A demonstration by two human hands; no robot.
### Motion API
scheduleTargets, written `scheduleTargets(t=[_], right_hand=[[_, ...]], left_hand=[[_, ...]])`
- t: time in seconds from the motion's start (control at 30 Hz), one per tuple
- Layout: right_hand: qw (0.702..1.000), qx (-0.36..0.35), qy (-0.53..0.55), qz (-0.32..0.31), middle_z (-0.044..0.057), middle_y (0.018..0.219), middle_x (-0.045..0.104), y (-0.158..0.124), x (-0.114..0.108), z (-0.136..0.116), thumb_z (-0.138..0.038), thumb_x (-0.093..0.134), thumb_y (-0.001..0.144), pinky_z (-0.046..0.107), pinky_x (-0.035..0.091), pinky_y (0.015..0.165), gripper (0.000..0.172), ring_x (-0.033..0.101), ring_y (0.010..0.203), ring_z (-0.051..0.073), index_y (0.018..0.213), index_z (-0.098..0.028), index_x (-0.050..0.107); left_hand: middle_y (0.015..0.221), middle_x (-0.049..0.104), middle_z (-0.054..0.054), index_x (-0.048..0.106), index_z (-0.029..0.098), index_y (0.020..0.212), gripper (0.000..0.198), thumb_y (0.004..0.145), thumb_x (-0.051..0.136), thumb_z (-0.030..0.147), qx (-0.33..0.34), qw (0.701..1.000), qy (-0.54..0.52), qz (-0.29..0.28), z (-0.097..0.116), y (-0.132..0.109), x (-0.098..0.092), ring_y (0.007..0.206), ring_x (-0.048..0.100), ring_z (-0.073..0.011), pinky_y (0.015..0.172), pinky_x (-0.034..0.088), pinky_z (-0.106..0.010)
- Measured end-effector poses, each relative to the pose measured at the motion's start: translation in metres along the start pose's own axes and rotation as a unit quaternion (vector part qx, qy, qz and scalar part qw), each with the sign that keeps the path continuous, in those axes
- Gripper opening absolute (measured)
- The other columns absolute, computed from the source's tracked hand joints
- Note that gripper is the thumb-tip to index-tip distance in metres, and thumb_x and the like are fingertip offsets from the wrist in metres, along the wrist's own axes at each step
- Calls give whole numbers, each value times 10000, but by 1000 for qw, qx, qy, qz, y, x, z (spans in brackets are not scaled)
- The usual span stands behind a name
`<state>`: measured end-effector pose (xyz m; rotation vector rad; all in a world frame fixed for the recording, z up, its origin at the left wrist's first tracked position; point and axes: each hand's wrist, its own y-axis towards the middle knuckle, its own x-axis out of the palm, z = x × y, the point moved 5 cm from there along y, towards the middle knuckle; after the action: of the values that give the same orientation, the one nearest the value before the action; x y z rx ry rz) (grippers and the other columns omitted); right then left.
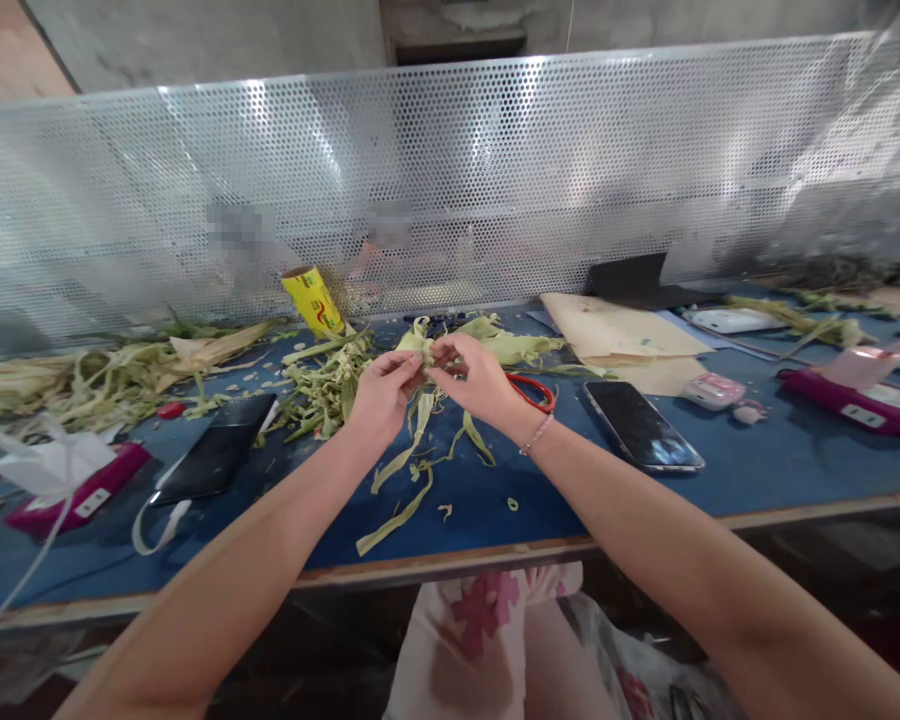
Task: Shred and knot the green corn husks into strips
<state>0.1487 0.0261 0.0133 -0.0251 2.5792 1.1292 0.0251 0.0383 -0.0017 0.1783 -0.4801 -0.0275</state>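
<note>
My left hand (382,395) and my right hand (480,380) meet over the table, thumbs and fingers pinched together on a pale green piece of dried husk (418,333). Fingers hide part of the piece. Left of my left hand lies a pile of small knotted green husk pieces (326,385). Wider husk leaves (517,346) spread behind my right hand. Beneath both hands, loose husk strips (397,520) lie on the blue tabletop (495,510). A red loop (544,392) shows beside my right wrist; what it belongs to is hidden.
Dark phones (641,425) (217,445) lie at both sides. A yellow can (313,300) leans by the perforated metal screen (450,180). Brown paper (622,335), a pink case (714,390), magenta tissue holders (847,402) (82,495) and a long husk heap (105,380) surround the work.
</note>
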Motion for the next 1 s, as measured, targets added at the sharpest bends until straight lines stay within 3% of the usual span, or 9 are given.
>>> scheduleTargets(t=[0.17, 0.33, 0.57, 1.0], right_hand=[[1000, -9, -10, -10, 63, 895, 529, 1, 5, 4, -252, 623, 682, 282, 517, 630, 278, 537, 823, 155, 937, -186, 535], [999, -29, -23, -27, 54, 896, 543, 1, 4, 1, -248, 597, 710, 302, 509, 682, 205, 535, 818, 151, 904, -192, 558], [999, -3, -8, -37, 40, 857, 553, 2, 2, -1, -190, 550, 692, 247, 499, 602, 169, 540, 786, 136, 861, -192, 560], [998, 22, -47, 29, 25, 739, 583, 1, -1, 1, -186, 507, 644, 265, 487, 613, 143, 555, 695, 138, 784, -184, 540]], left_hand=[[545, 591, 22, 626, 146, 531, 148, 463, 757, 138, 1, 1000, 17, -2, 1, -5, 5, 546, 519, -64, 592, 427, -212], [544, 594, 9, 640, 141, 522, 124, 467, 750, 125, -38, 999, 23, -10, 0, -7, 6, 552, 528, -69, 596, 432, -210], [547, 611, -10, 648, 137, 536, 131, 476, 764, 145, -79, 996, 47, -18, -1, -2, 1, 539, 544, -81, 601, 450, -228], [534, 598, -20, 631, 112, 546, 189, 465, 777, 200, -12, 995, 88, -47, 3, -2, 5, 523, 540, -86, 604, 441, -247]])
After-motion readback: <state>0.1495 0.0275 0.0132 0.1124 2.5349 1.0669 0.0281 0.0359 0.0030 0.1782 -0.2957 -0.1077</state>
